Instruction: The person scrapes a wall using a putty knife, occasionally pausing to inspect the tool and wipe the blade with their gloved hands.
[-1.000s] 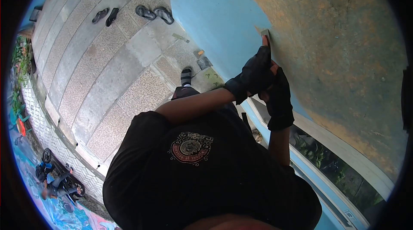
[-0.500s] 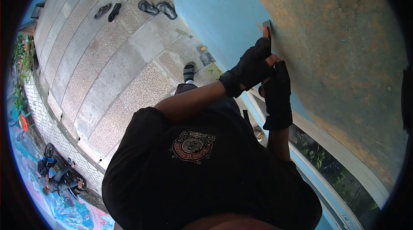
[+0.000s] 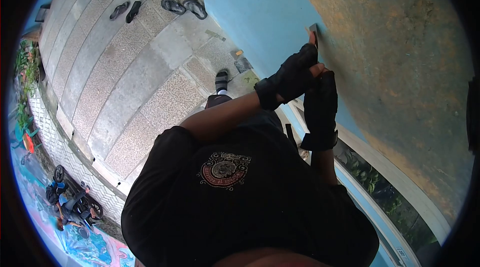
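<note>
Both my hands, in black fingerless gloves, are closed on a scraper [image 3: 314, 28] with a flat metal blade. My left hand [image 3: 295, 73] is nearer the blade, with a finger stretched along it. My right hand [image 3: 321, 104] is just below, touching the left; its fingers and most of the handle are hidden. The blade meets the wall where light-blue paint [image 3: 255, 12] borders a rough tan and grey patch [image 3: 385, 62]. A small pale flake shows beside the blade tip.
Several sandals [image 3: 183, 7] lie on the paved floor [image 3: 115, 87]. A small dark block [image 3: 242, 63] lies near the wall's foot. Below the wall are a ledge [image 3: 410, 192] and plants [image 3: 370, 179]. Far left, a person [image 3: 67, 207] is by a motorcycle [image 3: 95, 209] near a painted mural.
The scraper blade and my left hand have shifted slightly to the right in view. Both hands keep their grip. The person by the motorcycle has changed posture a little.
</note>
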{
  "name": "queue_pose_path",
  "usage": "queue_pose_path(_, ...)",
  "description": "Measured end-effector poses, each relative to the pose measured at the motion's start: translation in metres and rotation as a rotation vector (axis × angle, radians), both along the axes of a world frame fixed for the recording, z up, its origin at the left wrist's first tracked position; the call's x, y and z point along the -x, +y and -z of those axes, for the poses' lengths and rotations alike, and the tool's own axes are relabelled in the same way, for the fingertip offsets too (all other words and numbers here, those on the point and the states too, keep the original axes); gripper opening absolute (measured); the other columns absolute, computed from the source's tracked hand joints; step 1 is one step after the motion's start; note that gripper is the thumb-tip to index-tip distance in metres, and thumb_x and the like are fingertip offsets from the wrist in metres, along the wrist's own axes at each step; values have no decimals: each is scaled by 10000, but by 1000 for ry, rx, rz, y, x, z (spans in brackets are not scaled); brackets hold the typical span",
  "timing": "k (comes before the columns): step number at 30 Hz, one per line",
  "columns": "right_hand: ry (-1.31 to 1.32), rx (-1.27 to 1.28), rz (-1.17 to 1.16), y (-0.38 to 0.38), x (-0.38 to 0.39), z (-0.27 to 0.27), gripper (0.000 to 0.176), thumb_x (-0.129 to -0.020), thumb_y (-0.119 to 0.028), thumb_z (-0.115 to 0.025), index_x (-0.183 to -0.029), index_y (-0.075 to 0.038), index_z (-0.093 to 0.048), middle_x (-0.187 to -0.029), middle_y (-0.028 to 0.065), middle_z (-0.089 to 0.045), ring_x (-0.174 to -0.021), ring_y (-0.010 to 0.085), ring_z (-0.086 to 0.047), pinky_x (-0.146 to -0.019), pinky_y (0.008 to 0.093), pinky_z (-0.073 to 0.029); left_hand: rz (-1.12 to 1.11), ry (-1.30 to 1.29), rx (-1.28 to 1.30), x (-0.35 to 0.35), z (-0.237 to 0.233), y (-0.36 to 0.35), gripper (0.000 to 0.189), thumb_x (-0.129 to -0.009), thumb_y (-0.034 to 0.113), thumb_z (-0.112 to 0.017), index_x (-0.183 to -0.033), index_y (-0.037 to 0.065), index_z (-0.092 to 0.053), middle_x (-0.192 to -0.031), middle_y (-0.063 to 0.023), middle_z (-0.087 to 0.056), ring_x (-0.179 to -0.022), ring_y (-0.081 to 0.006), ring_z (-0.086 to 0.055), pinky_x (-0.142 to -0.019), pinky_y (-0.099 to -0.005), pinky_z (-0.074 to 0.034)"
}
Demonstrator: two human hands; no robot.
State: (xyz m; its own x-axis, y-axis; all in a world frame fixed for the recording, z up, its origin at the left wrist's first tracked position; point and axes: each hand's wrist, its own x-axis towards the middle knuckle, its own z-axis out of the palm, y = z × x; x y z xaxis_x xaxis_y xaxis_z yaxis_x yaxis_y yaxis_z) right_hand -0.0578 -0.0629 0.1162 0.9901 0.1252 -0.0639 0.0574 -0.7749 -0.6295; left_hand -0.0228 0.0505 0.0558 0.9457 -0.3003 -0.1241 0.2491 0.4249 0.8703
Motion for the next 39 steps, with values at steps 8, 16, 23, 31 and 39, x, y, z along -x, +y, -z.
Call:
queue_pose_path(8, -50, 12, 5, -2, 6, 2, 168, -908, -47, -549, -1063, -36, -486, -902, 152, -569, -831, 306, -595, -728, 365, -473, -144, -222, -109, 2, 8, -7, 188, -955, 89, -565, -1063, 1, -440, -810, -52, -493, -680, -107, -591, -692, -285, -542)
queue_pose_path(16, -132, 77, 19, 2, 9, 6, 217, -881, -22, -532, -1085, -60, -469, -884, 199, -608, -828, 423, -634, -659, 440, -492, -102, -87, 48, 4, 3, -2, 739, -921, 68, -604, -1517, -14, -175, -868, -76, -513, -809, -136, -572, -788, -276, -500)
queue_pose_path(23, -57, 1, 55, 7, 8, 5, 198, -884, -23, -563, -1070, -37, -497, -920, 166, -558, -854, 336, -591, -754, 379, -475, -111, -95, 5, 1, 9, 0, 631, -936, 80, -594, -1472, -26, -278, -837, -30, -500, -789, -124, -556, -821, -290, -515)
queue_pose_path(31, -111, 45, -17, 2, 4, 15, 279, -835, 17, -521, -1099, -49, -459, -921, 205, -623, -859, 429, -631, -681, 455, -504, -108, -192, 7, 2, 14, -4, 365, -937, 57, -589, -1265, -15, -446, -797, -14, -460, -765, -107, -528, -858, -335, -534)
queue_pose_path(39, -206, -47, -97, -13, -7, 28, 341, -883, -1, -524, -1217, -60, -486, -779, 62, -558, -604, 208, -535, -557, 329, -436, -136, -128, 216, -3, 29, -2, 602, -978, 170, -574, -1480, 15, -280, -1004, -84, -641, -860, -159, -651, -754, -296, -557)
